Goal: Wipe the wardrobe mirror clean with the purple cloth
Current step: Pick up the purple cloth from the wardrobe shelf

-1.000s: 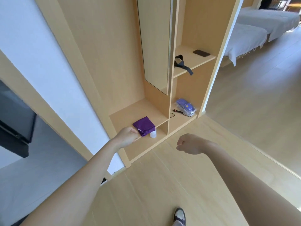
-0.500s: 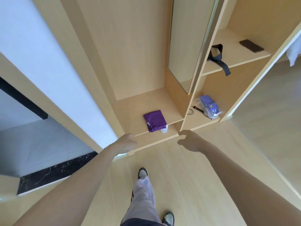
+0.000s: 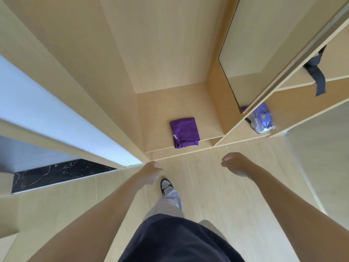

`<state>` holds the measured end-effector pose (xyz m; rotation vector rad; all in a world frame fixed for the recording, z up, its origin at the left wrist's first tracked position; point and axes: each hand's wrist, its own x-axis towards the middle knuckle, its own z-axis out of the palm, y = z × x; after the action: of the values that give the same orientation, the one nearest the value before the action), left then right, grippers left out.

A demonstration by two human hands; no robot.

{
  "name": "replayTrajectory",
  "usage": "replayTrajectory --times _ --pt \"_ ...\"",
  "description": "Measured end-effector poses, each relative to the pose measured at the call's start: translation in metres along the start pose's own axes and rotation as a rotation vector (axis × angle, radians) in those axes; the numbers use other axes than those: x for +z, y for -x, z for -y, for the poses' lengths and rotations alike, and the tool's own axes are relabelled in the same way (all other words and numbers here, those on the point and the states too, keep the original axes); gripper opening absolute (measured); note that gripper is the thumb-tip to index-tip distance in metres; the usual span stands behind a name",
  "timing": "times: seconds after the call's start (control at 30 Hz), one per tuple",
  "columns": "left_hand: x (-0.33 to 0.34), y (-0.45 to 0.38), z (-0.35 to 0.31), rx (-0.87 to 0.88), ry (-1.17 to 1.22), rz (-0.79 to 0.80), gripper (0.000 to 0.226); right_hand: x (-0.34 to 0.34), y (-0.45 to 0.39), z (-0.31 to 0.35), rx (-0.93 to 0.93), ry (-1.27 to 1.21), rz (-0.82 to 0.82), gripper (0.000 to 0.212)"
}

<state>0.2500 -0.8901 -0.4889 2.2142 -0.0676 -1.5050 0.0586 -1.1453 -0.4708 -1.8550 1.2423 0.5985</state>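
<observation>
folded cloth point(image 3: 184, 132) lying on the low wardrobe shelf point(image 3: 154, 108), below and left of the mirror point(image 3: 264, 40). left hand point(image 3: 151, 173) and right hand point(image 3: 236, 164) hovering short of it, fingers loosely curled, holding nothing. likely soft, light and limp; best pinched at the near folded edge.

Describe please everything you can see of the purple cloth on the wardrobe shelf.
The purple cloth is a deep violet, soft-looking fabric, folded into a rough rectangle with looser bunched layers at its near edge. A small pale tag shows on its left side. It lies flat on the low wooden shelf, close to the front edge, in the left compartment. Nothing but the shelf touches it; both hands are apart from it, above the floor.
</observation>
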Motion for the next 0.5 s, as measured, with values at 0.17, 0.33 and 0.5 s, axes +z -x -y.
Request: replayTrajectory --times 0.17,0.33,0.5 --pt "-0.003 -0.049 -0.066 0.099 -0.076 -0.006 0.018 -0.017 -0.031 0.036 -0.066 -0.101 -0.017 0.023" --pt "0.008 -0.07 -0.116 0.129 -0.074 0.016 0.017 -0.026 -0.064 0.036 -0.108 -0.02 0.073 0.022" --pt "0.025 -0.093 -0.132 0.051 0.029 0.002 0.016 -0.034 -0.118 0.023 -0.115 0.142 0.195 0.038"
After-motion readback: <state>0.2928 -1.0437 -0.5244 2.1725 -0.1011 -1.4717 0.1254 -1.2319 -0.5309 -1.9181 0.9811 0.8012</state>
